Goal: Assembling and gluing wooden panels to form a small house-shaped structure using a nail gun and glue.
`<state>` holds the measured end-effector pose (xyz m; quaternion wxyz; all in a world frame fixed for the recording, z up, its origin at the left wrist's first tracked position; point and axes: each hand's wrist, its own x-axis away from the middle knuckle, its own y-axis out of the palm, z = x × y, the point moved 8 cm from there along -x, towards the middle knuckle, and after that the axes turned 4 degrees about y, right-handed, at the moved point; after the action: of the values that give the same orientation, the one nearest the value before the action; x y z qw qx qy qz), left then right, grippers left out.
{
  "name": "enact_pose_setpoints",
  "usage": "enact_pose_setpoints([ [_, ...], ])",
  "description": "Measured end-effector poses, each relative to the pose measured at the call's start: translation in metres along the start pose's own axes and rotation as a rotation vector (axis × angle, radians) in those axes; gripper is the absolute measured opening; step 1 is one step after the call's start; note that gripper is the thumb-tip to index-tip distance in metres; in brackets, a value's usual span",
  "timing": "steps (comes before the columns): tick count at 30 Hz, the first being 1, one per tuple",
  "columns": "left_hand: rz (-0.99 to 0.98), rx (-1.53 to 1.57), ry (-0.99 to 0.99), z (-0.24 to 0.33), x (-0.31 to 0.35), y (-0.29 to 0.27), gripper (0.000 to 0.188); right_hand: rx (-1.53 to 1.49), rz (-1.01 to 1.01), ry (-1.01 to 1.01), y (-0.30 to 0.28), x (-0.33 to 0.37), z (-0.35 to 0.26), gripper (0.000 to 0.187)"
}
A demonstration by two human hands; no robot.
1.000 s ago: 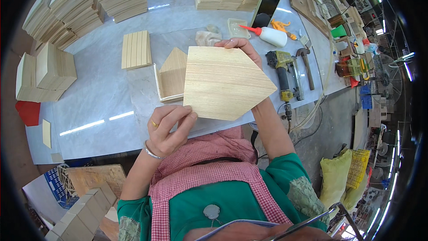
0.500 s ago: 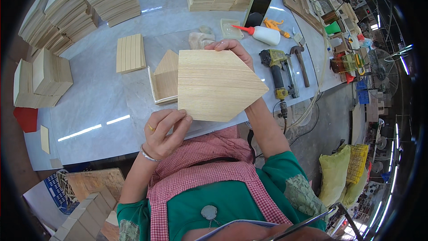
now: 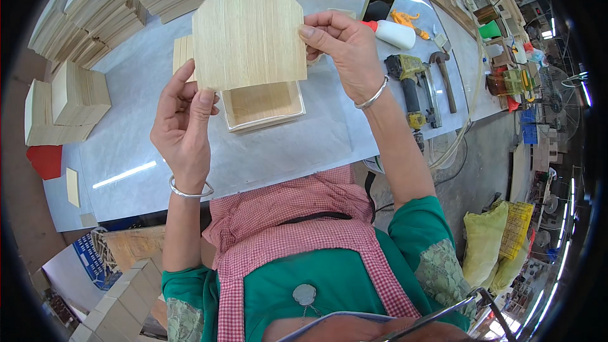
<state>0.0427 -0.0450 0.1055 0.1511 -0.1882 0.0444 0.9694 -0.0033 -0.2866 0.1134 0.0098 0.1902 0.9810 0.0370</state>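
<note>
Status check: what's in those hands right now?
Left hand and right hand both grip house-shaped wood panel, raised over open wooden box. Nothing between panel and box.

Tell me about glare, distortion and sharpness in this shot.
Head view: fisheye bends the table edge and leaves a black rim; a bright glare streak lies on the grey tabletop, with ceiling lights glaring at right; the house-shaped wooden panel, left hand and right hand look sharp, while clutter near the rim is squeezed and soft.
</note>
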Motion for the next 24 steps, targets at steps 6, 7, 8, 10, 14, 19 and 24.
enact_pose_setpoints([
  [6, -0.04, 0.032, -0.201, -0.031, 0.023, -0.004, 0.037, 0.039, 0.013, 0.122, -0.002, 0.01, 0.03, 0.019],
  [7, -0.059, -0.015, -0.179, -0.036, 0.028, -0.006, 0.037, 0.053, 0.023, 0.147, -0.003, 0.012, 0.035, 0.019],
  [8, -0.08, -0.062, -0.158, -0.036, 0.031, -0.007, 0.038, 0.049, 0.022, 0.146, -0.003, 0.014, 0.036, 0.019],
  [10, -0.107, -0.113, -0.092, -0.03, 0.034, -0.005, 0.039, 0.053, 0.025, 0.184, -0.003, 0.017, 0.042, 0.018],
  [14, -0.144, -0.171, 0.014, -0.036, 0.045, -0.004, 0.042, 0.029, 0.034, 0.185, -0.002, 0.024, 0.048, 0.018],
  [19, -0.155, -0.273, 0.066, -0.039, 0.046, -0.004, 0.043, 0.057, 0.047, 0.191, -0.003, 0.026, 0.054, 0.017],
  [24, -0.148, -0.312, 0.12, -0.035, 0.049, -0.005, 0.042, 0.101, 0.059, 0.159, 0.0, 0.031, 0.051, 0.02],
])
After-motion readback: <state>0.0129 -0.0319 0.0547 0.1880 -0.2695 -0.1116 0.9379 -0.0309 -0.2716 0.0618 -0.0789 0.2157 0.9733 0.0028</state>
